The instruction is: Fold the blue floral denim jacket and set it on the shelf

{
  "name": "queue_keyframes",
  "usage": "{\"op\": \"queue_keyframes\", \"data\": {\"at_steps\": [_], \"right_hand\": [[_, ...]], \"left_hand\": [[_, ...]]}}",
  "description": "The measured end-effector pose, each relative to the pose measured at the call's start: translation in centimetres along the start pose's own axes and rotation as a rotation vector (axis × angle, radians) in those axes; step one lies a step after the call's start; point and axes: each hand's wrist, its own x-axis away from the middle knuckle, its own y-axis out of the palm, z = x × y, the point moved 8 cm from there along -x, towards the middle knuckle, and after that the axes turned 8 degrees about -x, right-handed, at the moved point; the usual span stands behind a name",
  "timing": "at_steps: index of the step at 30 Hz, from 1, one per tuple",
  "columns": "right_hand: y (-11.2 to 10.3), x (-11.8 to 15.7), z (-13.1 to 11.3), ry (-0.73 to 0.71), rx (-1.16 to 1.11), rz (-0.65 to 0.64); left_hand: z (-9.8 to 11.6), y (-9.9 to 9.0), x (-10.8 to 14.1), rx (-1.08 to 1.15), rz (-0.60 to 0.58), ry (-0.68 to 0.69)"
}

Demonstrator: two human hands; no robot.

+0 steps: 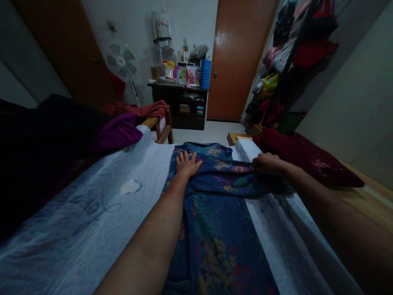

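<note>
A dark blue floral garment (215,233) lies spread on a white cloth, running from the near edge of my view to the far end. Across its upper part stretches a sleeve-like piece (227,180) that reaches out to the right. My left hand (187,164) lies flat on the upper left of the garment, fingers spread. At the right, my right hand (267,164) is closed on the upper edge of the sleeve-like piece, with the fingertips partly hidden.
The white cloth (129,217) has a hole at the left. Dark and purple clothes (118,133) are heaped at left, and a dark red cushion-like item (303,157) lies at right. Beyond stand a fan (121,61), a dark cabinet (181,100) and a wooden door (236,61).
</note>
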Motion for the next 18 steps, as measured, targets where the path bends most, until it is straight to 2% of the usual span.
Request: {"op": "queue_keyframes", "data": {"at_steps": [3,8,10,13,18], "right_hand": [[-0.7,0.5,0.3,-0.043,-0.015,0.115],[-2.1,1.7,1.8,-0.028,-0.361,0.272],[-2.6,2.6,2.6,-0.026,-0.451,0.291],[-2.1,4.1,3.9,0.024,-0.561,0.196],[0.1,7.0,6.1,0.145,-0.863,-0.009]], "left_hand": [[0.3,0.2,0.2,-0.013,-0.006,-0.017],[0.8,0.0,0.9,-0.029,0.031,0.001],[0.7,-0.1,1.0,-0.028,0.036,-0.005],[0.7,-0.1,1.0,-0.027,0.035,-0.016],[0.7,0.1,0.7,-0.017,0.018,-0.008]]}}
